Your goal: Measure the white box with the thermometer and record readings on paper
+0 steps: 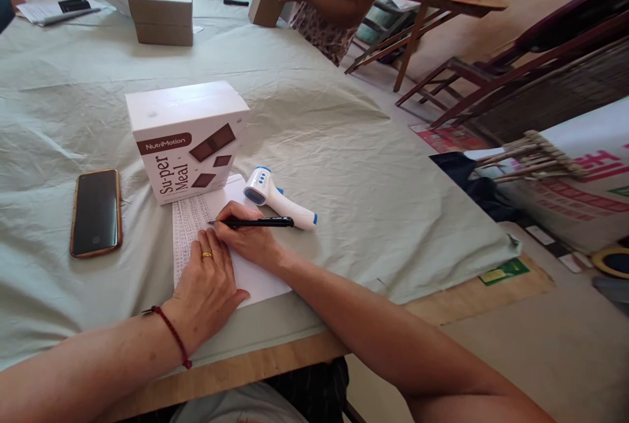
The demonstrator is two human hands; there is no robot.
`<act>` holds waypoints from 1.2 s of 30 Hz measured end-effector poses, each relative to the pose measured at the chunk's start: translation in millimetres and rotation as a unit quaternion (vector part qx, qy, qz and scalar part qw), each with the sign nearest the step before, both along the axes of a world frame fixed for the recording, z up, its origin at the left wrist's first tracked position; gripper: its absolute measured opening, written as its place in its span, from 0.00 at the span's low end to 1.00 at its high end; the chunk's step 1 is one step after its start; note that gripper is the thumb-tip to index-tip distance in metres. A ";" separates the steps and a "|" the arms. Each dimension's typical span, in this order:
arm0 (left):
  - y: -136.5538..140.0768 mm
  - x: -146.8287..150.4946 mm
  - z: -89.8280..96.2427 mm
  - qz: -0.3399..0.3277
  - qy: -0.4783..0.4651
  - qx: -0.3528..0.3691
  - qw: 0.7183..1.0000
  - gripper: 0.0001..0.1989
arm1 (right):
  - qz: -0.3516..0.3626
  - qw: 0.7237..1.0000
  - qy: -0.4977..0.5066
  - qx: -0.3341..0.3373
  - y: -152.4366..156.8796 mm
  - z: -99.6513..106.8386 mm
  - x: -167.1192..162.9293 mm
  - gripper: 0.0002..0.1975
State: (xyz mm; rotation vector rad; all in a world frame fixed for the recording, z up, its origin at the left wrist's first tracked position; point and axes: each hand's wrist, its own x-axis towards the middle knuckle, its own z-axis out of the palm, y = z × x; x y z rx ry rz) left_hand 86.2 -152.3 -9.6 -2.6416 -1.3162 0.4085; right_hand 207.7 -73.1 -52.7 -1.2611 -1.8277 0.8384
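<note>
Fingers of right hand [248,239] clamped on black pen [255,222], lying level, tip pointing left, left hand [209,285] flat on paper [189,226]

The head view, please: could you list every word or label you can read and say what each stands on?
"NutriMotion": brown band on the white box.
"Su-per Meal": the same box's front, running up its side.
Sheet under the left hand and the right hand with the pen: rows of print, too small.
Banner on the floor: red characters, unreadable.
</note>
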 end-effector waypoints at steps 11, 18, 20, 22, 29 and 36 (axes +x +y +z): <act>-0.3 -0.7 1.9 0.007 -0.001 -0.003 1.000 0.42 | 0.002 1.000 0.003 0.000 -0.3 -0.3 0.1 0.06; 0.2 -1.3 2.1 0.004 0.003 -0.001 1.000 0.42 | -0.002 1.000 0.009 0.009 1.2 -2.3 0.1 0.08; 0.0 -1.3 2.1 0.006 -0.008 -0.002 1.000 0.42 | -0.010 1.000 0.018 0.007 1.6 -2.9 0.0 0.07; -0.1 -1.3 2.3 0.007 -0.009 -0.002 1.000 0.42 | -0.013 1.000 0.023 0.004 1.7 -3.2 -0.3 0.07; 1.3 -0.8 2.1 0.000 0.021 -0.002 1.000 0.43 | -0.006 1.000 0.020 -0.001 0.9 -1.3 -0.8 0.06; 0.2 -1.6 1.8 -0.003 0.022 0.002 1.000 0.43 | -0.008 1.000 0.007 0.000 1.8 -0.5 -0.3 0.08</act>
